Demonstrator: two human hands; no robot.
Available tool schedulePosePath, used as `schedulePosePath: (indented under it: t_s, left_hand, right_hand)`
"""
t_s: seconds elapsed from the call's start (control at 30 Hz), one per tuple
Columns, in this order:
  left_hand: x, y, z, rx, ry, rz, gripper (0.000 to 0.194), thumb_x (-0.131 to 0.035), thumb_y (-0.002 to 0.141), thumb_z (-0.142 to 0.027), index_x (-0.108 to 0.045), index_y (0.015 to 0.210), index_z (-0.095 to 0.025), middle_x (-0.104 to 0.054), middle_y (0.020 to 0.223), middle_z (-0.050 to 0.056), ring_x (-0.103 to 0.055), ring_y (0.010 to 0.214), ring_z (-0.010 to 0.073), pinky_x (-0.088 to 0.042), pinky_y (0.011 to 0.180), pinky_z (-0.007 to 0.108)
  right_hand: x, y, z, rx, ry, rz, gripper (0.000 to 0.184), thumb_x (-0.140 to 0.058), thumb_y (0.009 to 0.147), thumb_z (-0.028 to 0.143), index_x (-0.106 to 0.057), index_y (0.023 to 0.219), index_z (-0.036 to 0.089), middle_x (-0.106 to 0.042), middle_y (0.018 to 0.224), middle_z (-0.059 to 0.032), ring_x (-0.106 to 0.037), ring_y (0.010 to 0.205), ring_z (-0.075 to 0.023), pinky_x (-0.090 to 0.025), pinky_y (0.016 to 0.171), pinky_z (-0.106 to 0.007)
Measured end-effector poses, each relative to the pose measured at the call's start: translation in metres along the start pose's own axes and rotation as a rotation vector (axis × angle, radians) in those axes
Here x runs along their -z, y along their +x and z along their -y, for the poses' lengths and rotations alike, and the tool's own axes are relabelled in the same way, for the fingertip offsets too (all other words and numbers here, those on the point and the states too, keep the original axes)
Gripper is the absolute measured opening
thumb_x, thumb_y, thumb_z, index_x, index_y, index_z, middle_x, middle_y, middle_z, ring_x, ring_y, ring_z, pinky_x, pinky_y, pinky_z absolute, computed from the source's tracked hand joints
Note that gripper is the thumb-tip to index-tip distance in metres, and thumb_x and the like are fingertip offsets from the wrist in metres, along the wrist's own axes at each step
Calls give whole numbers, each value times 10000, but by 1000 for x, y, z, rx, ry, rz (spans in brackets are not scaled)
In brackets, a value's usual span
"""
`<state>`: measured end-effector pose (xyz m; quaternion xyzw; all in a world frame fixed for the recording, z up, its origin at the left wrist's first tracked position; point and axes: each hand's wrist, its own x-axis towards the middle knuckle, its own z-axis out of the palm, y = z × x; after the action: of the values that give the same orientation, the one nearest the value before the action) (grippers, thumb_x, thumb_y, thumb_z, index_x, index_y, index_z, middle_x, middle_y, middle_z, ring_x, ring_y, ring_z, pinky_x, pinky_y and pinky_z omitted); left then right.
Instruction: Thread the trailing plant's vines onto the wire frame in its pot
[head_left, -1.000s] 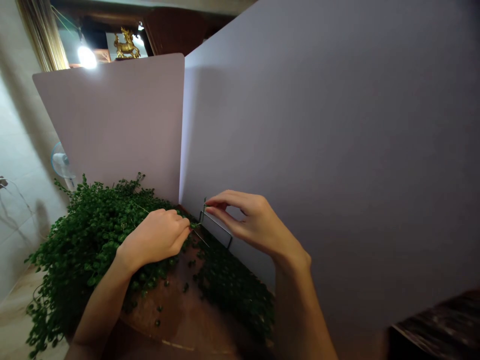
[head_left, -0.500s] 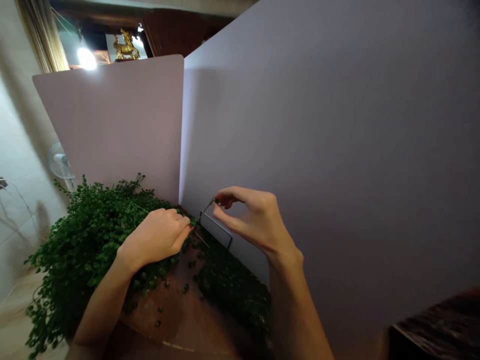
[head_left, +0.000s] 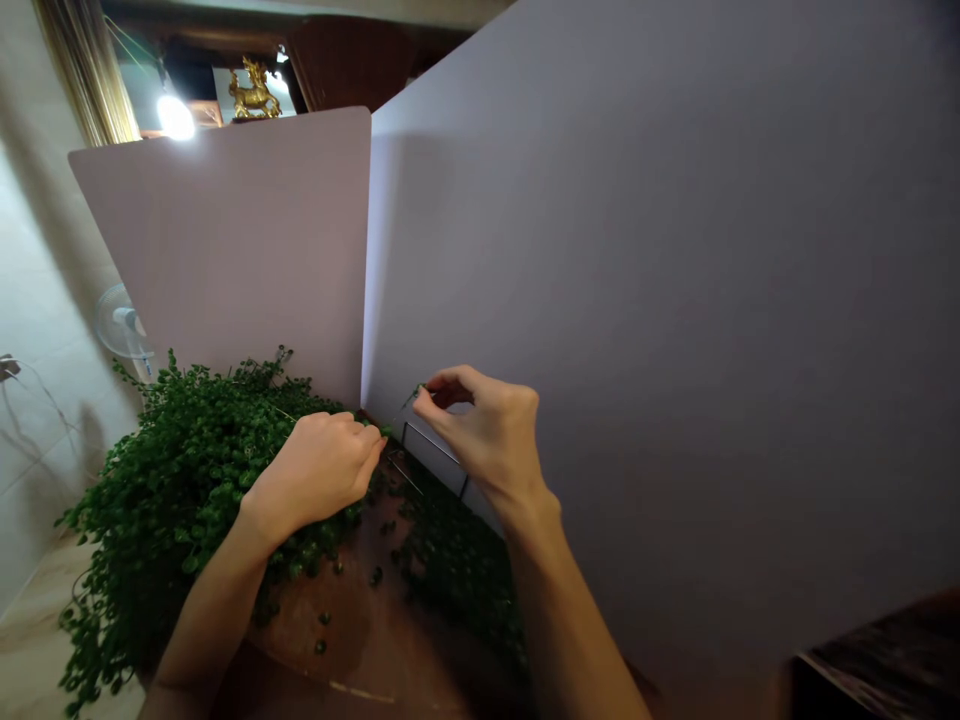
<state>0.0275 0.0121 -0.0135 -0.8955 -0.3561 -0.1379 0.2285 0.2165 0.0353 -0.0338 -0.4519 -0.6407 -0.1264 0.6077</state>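
My left hand (head_left: 319, 465) is closed in a pinch at the right edge of a bushy heap of small-leaved green plant (head_left: 187, 450). A little green shows at its fingertips. My right hand (head_left: 487, 425), thumb and forefinger pressed together, pinches the tip of a thin green plant stem (head_left: 411, 400). That stem slants down toward the left fingertips, and its lower part is hard to make out. Just below the right hand, a thin wire frame (head_left: 431, 438) stands close to the grey panel. The rest of the wire is partly hidden.
Dark green sprigs (head_left: 457, 570) lie along the right side of the brown wooden surface (head_left: 352, 620), with several loose leaves. A tall grey panel (head_left: 675, 300) and a pinkish panel (head_left: 240, 240) rise behind. Further back are a lit bulb (head_left: 176, 117) and a fan (head_left: 124, 320).
My right hand first moved right, drawing the stem out at a slant, then came slightly back left and up. My left hand stays nearly in place at the heap.
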Motion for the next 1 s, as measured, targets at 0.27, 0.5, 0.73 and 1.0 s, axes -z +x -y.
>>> schedulePosePath:
  t_s: [0.27,0.5,0.73,1.0]
  left_hand:
    - [1,-1,1,79,44,-17,376,-358,1008,-259,-628,765,-159,-684,716,69,-681,682,231,-450,578,309]
    - [7,-3,-2,198,-32,6,358,-355,1014,-275,-638,823,-165,-714,752,48,-704,694,234,-369,528,276]
    - [17,-12,-7,241,-87,-8,334,-378,999,-263,-634,804,-174,-707,749,28,-669,649,191,-265,518,256]
    - [30,-29,-6,272,-79,-71,291,-400,974,-228,-602,772,-175,-678,718,10,-641,634,169,-235,506,270]
  right_hand:
    - [-16,-3,5,15,-56,-104,80,-605,776,209,-660,720,198,-720,660,-13,-685,591,-163,-531,627,-293]
    - [-14,-4,12,110,-155,-220,61,-622,802,172,-669,770,195,-731,687,-16,-710,618,-181,-549,631,-304]
    - [-11,-5,13,152,-248,-269,68,-619,831,174,-685,821,190,-747,729,-37,-721,657,-205,-553,636,-326]
    - [33,1,-19,-166,-212,86,88,-715,764,280,-715,742,195,-720,662,-33,-694,613,-199,-541,640,-326]
